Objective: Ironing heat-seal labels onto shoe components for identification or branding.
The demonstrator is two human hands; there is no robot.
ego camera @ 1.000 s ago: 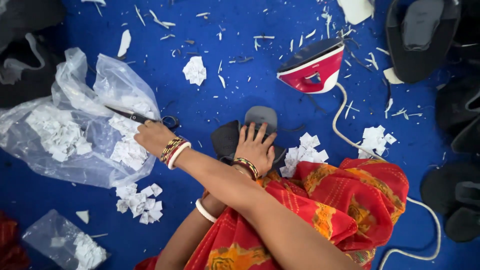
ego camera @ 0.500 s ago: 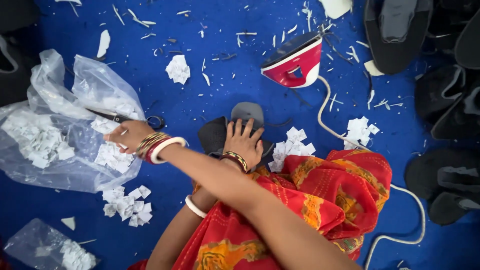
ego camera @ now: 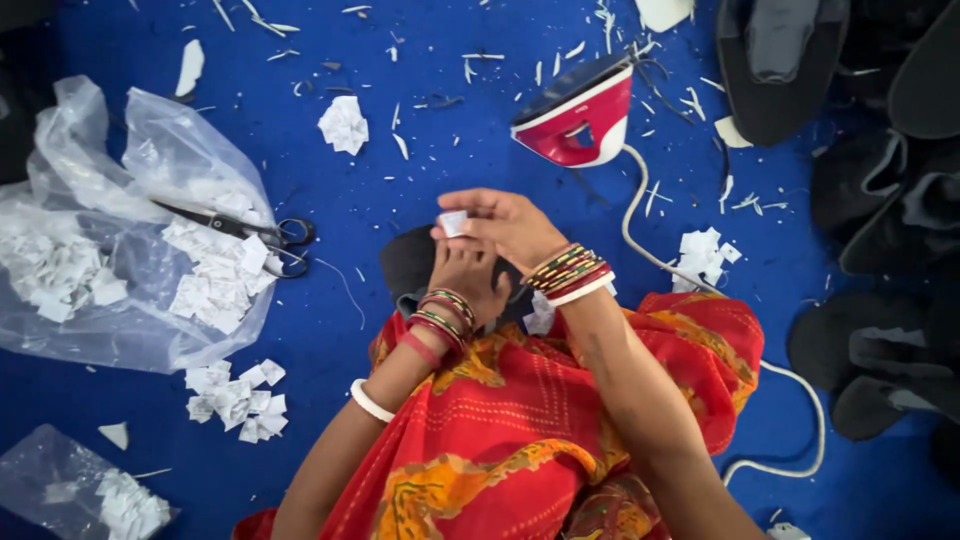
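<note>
Fingers of the right hand (ego camera: 505, 228) pinch a small white paper piece (ego camera: 453, 222) at its edge, thumb and fingertips closed on it, just above the left hand (ego camera: 465, 278). The left hand lies on a dark flat shoe piece (ego camera: 408, 262) that rests on the blue floor (ego camera: 430, 170) in front of the person's red and orange patterned garment (ego camera: 560, 420). The right hand covers its fingers, so I cannot tell whether they lie spread or curled. Both wrists carry stacked bangles.

Beyond the hands, a red and white iron (ego camera: 582, 120) stands on the floor, and its white cord (ego camera: 640, 235) curves past the right wrist and on around the garment. To the left, a clear plastic bag (ego camera: 140, 150) lies open with many white paper pieces inside, and black-handled scissors (ego camera: 250, 230) lie across it. A loose heap of white pieces (ego camera: 235, 397) sits near the left forearm, and a second, smaller clear bag (ego camera: 55, 475) of pieces lies at the lower left corner. More white pieces (ego camera: 705, 252) sit beside the cord, and a crumpled one (ego camera: 343, 124) lies well apart, farther out. Dark shoe parts (ego camera: 880, 230) are piled along the right edge. Thin white offcuts are scattered over the floor.
</note>
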